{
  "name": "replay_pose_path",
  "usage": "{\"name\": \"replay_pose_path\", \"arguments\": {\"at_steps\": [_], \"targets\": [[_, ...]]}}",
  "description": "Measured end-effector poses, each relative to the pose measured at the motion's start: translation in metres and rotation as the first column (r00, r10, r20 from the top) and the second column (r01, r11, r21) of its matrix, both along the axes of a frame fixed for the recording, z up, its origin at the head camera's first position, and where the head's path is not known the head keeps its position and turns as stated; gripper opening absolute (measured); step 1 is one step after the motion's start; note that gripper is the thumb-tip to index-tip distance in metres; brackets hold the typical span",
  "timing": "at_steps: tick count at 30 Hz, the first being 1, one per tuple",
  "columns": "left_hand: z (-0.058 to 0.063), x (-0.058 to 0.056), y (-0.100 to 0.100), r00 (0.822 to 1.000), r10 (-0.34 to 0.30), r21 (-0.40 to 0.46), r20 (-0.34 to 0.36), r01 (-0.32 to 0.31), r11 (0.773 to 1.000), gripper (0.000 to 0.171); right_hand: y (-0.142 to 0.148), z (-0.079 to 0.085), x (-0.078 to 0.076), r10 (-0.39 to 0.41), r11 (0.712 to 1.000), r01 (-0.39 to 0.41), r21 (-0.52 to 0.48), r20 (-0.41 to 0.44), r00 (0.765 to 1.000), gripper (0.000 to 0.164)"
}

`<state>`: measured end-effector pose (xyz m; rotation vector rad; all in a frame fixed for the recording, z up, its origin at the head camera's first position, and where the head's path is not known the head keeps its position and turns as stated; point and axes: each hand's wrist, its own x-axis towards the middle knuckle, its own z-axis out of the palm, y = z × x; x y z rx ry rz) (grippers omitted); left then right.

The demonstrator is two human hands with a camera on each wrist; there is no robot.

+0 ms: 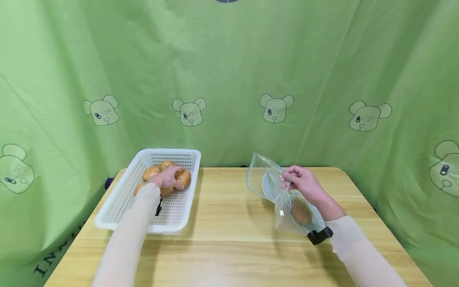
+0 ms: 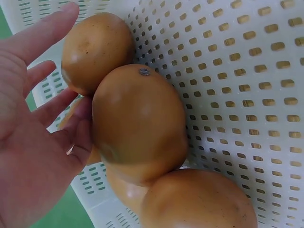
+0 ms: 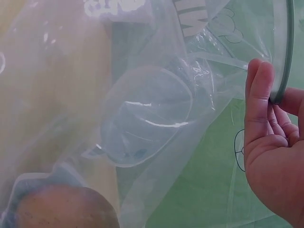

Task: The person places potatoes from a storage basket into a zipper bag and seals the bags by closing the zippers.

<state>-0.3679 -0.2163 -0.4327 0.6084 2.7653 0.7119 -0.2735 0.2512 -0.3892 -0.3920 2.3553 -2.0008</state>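
My left hand (image 1: 168,177) reaches into a white plastic basket (image 1: 195,159) of smooth brown potatoes. In the left wrist view its thumb is stretched out and its fingertips lie against the side of the middle potato (image 2: 140,123). Another potato (image 2: 97,50) is beside the thumb, and one more (image 2: 199,202) lies lower down. On the right side, my right hand (image 1: 301,181) pinches the rim of a clear plastic zip bag (image 1: 256,179) between thumb and fingers. Low inside the bag sits one potato (image 1: 300,211), seen through the film.
A wooden table (image 1: 229,223) carries the basket at its left and the bag at its right. Behind it hangs a green curtain (image 1: 229,71) printed with bear heads. A black wrist camera (image 1: 320,235) overlaps the bag's lower corner.
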Motion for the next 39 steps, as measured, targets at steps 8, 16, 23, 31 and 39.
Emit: {"name": "replay_pose_path", "arguments": {"at_steps": [8, 16, 23, 31, 39], "targets": [[-0.002, -0.002, 0.005, 0.999, -0.023, -0.112, -0.044, 0.018, 0.993, 0.082, 0.0, -0.005, -0.003, 0.006, 1.0, -0.006, -0.006, -0.018, 1.0, 0.028], [-0.01, -0.008, 0.003, 1.0, -0.008, -0.132, -0.026, 0.004, 0.991, 0.088, 0.0, -0.006, -0.002, 0.015, 1.0, -0.016, -0.02, -0.029, 0.999, 0.026], [-0.014, -0.011, 0.001, 0.999, -0.033, -0.136, -0.04, 0.027, 0.99, 0.089, 0.0, -0.006, -0.002, 0.01, 1.0, -0.01, -0.009, -0.025, 1.0, 0.027], [-0.013, -0.01, 0.003, 1.0, 0.018, -0.139, -0.002, -0.018, 0.99, 0.095, -0.001, -0.003, 0.0, 0.0, 1.0, 0.0, 0.002, -0.018, 1.0, 0.029], [-0.015, -0.01, 0.008, 1.0, -0.017, -0.19, -0.011, 0.014, 0.982, 0.098, -0.002, -0.002, 0.002, -0.002, 1.0, 0.002, 0.022, -0.009, 1.0, 0.027]]}}
